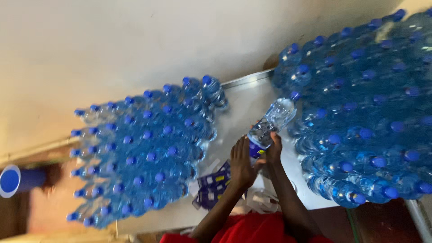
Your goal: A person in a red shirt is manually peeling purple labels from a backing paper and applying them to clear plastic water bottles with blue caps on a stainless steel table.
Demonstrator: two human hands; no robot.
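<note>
Pale, plain wall point(135, 40) behind; below it a light metal table point(243, 108) with a raised rim along its far edge. We look down on it at a tilt.

Two masses of clear plastic water bottles with blue caps stand on the table. One cluster point(144, 153) sits on our left, caps packed in rows. A larger cluster point(364, 112) fills the right side and runs to the frame's edge. A bare strip of table lies between them.

In that strip we hold one water bottle point(272, 123), tilted, its blue cap point(295, 95) pointing up toward the right cluster and just beside it. Our left hand point(242, 163) is wrapped around the bottle's lower end, fingers closed on a dark blue label band point(255, 150). Our right hand point(273, 150) grips the same bottle from the other side, thumb and fingers shut around its body. Both hands touch the bottle; the bottle is off the table.

Below the hands lies a loose heap of blue labels point(211, 184) with yellow marks, and beside it some clear plastic scraps point(263, 200). Red clothing point(252, 229) shows at the bottom edge. A blue roll point(13, 180) sits far left, blurred.
</note>
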